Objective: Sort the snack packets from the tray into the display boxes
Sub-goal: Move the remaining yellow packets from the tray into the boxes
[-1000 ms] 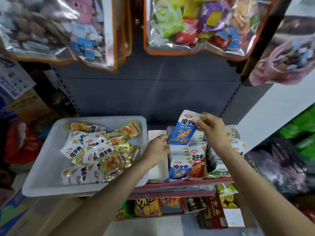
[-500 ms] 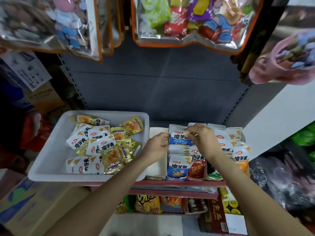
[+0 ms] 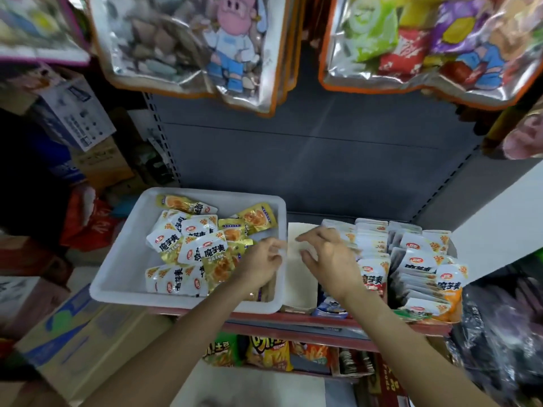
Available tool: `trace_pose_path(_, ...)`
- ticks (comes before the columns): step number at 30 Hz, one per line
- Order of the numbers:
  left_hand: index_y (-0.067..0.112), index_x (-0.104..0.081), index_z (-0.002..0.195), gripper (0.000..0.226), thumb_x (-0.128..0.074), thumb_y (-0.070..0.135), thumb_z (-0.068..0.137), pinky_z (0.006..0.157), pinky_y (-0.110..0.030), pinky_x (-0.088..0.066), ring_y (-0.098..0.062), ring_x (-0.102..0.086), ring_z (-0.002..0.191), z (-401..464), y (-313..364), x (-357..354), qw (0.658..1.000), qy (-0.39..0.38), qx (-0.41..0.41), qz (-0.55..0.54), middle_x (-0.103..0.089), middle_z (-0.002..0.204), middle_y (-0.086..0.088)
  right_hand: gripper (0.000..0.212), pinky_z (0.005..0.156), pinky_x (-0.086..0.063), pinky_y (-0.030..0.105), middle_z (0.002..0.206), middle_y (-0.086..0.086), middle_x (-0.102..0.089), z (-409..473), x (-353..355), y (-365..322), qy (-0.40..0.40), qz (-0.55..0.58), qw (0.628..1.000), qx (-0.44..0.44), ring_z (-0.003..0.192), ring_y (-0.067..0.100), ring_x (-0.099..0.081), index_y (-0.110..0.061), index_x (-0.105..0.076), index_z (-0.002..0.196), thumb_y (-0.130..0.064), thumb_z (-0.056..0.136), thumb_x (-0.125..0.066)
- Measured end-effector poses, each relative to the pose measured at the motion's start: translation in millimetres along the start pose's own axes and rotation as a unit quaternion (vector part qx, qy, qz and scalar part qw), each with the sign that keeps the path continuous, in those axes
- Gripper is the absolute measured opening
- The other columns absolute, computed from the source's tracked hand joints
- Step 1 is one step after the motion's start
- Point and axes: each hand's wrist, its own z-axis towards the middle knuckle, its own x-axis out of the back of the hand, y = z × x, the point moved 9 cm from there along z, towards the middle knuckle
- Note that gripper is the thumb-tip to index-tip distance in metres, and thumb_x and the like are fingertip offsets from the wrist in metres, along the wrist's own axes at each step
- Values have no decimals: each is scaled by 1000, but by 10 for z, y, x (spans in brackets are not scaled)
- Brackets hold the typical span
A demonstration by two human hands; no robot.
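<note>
**Both hands empty between tray and boxes**

At your far left, beyond your left fingertips, sits the white rectangular plastic tray (image 3: 123, 277) on the red-edged shelf (image 3: 293, 321). It holds a loose heap of white-and-gold foil snack packets (image 3: 202, 254), some overlapping, some face up, with a few all-gold ones toward the back right corner.

Your left hand (image 3: 260, 264) hangs over the tray's right-hand side, close to its right wall. Its fingers are loosely curled and blurred; they hold nothing that shows, and the nearest packets lie just to the left of and below them.

Between your two hands lies the empty pale cardboard display box (image 3: 302, 286), its bare floor showing directly under the fingertips of your right hand.

Your right hand (image 3: 329, 259) is over that box, fingers spread and relaxed, pointing left toward the tray, gripping nothing.

To the right of your right hand stand the filled display boxes (image 3: 411, 259), packed with upright rows of white packets; one row near your wrist has red lower halves, and the front packet at far right is orange-bottomed (image 3: 449, 292).
</note>
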Motion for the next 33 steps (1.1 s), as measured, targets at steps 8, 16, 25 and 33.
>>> trace_pose_path(8,6,-53,126,35,-52,6,91,75,-24,-42,-25,-58,106,-152,-999,792,990,32,122,62,-57,125,-11,29,82,-47,33,119,8,-56,271,-960,-663,-190,30,981,-38,103,28,-59,-16,-57,121,-14,92,-50)
trace_pose_path(16,3,-52,86,17,-60,18,87,56,-24,-36,-17,-48,66,-3,-1725,974,959,-19,281,-17,-48,78,-8,39,58,-47,30,101,6,-58,272,-2025,-683,-278,219,904,-239,71,18,-57,-11,-45,128,-14,90,-53)
trace_pose_path(25,9,-59,75,16,-64,18,88,77,-29,-44,-21,-57,87,86,-1630,978,959,66,236,-142,-57,76,-2,11,75,-53,47,80,10,-64,413,-2003,-611,-162,341,870,-317,74,24,-60,-7,-66,95,-4,85,-63)
trace_pose_path(33,14,-60,77,13,-60,18,90,72,-27,-44,-13,-58,74,98,-568,1064,989,74,13,-130,-62,76,2,32,69,-57,34,92,-3,-68,570,-844,-392,-41,345,911,-220,79,14,-65,-21,-57,112,-10,83,-68)
